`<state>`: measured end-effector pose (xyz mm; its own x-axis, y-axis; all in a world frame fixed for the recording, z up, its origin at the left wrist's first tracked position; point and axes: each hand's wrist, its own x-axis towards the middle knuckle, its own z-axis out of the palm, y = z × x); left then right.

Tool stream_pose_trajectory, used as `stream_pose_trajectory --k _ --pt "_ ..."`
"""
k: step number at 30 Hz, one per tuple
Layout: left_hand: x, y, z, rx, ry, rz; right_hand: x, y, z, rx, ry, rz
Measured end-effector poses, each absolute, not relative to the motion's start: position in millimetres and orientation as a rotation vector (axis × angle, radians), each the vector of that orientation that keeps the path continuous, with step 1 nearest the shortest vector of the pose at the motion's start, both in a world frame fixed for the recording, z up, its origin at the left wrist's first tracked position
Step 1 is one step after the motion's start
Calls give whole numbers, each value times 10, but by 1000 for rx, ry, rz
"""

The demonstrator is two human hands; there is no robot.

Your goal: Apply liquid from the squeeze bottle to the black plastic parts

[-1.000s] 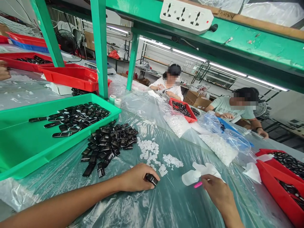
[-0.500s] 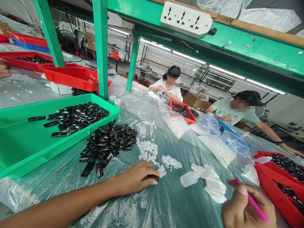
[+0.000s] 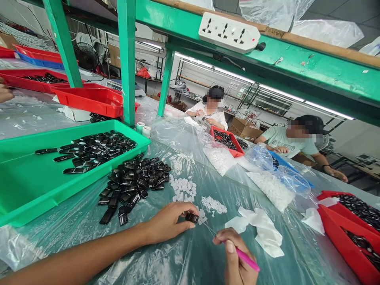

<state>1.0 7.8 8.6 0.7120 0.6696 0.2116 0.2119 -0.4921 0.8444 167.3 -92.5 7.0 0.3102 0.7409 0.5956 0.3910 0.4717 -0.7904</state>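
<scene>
My left hand (image 3: pixel 169 222) is closed, with thumb and fingers pinching a small glossy black plastic casing (image 3: pixel 191 217) just above the table. From the right, my right hand (image 3: pixel 237 257) grips a pink pen-shaped tool (image 3: pixel 247 260). Its thin pale tip points at the casing; whether they touch is unclear. Beyond my left hand lie small flat white pieces (image 3: pixel 182 189) and a heap of tiny white bits (image 3: pixel 213 205). A pile of black casings (image 3: pixel 135 182) is left of them.
A green tray (image 3: pixel 59 196) with more black casings stands at the left. Crumpled white tissue (image 3: pixel 267 233) and red bins (image 3: pixel 341 233) are at the right. Bags of white parts (image 3: pixel 273 188) lie farther back. A green shelf frame (image 3: pixel 127 63) rises ahead; two co-workers sit beyond.
My right hand has moved left, bringing the pink tool's tip close to the casing. My left hand has tilted the casing up a little. A co-worker's outstretched arm at the right has drawn back.
</scene>
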Motion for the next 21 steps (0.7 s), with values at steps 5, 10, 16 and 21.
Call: stream_pose_trajectory --k 5,10,16,21 --pt "8 81 58 2068 660 674 1653 -916 46 -1179 -1318 349" --pt "3 91 36 2088 638 683 1664 -905 -11 -1187 -1373 373" --pt "-4 88 47 2170 646 663 1662 -895 -28 -1174 -1419 351" --pt "-2 78 29 2226 671 662 1677 -886 -28 -1189 -1474 362"
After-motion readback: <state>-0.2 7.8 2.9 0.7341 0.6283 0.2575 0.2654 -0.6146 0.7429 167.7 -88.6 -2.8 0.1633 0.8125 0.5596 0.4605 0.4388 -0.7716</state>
